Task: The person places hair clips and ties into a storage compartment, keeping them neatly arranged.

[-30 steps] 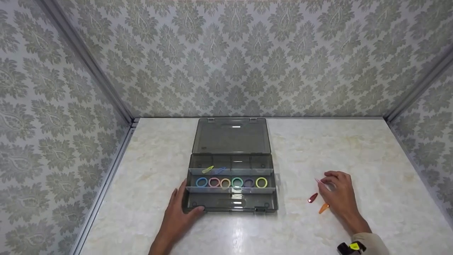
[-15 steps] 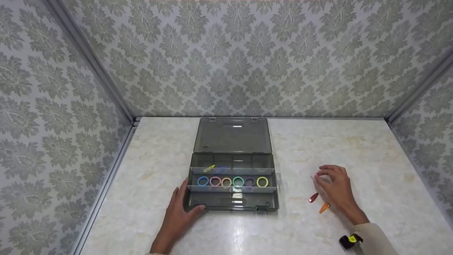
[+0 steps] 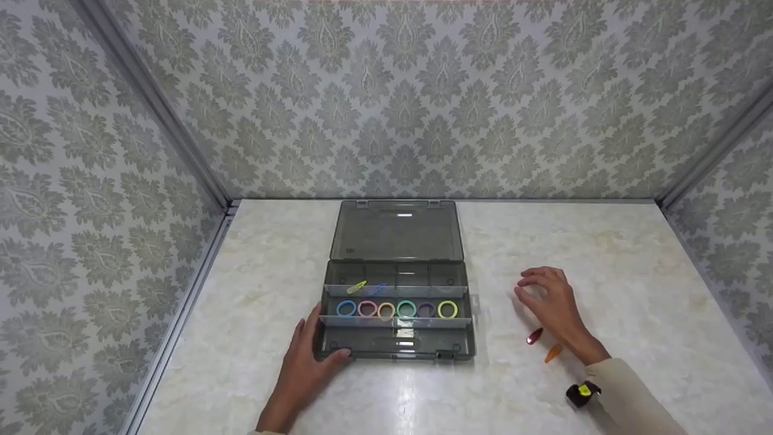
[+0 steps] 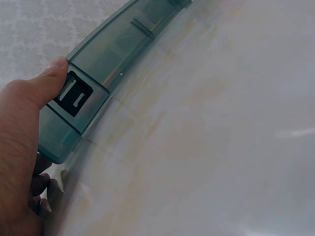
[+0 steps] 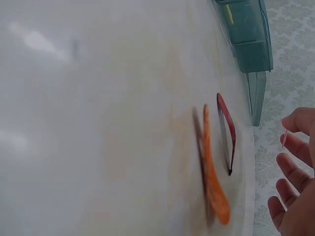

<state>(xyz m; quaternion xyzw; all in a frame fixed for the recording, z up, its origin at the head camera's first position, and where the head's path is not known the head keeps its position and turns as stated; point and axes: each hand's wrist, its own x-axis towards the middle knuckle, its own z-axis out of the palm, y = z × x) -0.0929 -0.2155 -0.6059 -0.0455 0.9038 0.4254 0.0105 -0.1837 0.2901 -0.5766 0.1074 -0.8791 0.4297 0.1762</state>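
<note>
A dark translucent organizer box [image 3: 368, 345] stands on the table with its lid laid back. My left hand [image 3: 302, 365] grips its near left corner, the thumb on the front wall in the left wrist view and the other fingers along the side. To the right of the box, my right hand [image 3: 548, 302] pinches a small pink hair clip [image 5: 284, 139] between thumb and index finger, the rest of the fingers spread loosely. Below that hand lie a red snap hair clip [image 3: 534, 336] and an orange hair clip [image 3: 553, 353].
Two clear dividers split the box into three rows. Several coloured hair ties, among them a green ring [image 3: 415, 309], line the middle row. A yellow hair clip [image 3: 357, 287] and a blue hair clip [image 3: 377, 289] are in the back row. Patterned walls enclose the table [image 3: 253, 260].
My right hand has lifted away from the red and orange clips and moved left and farther back, carrying the pink clip. My left hand stays on the box corner.
</note>
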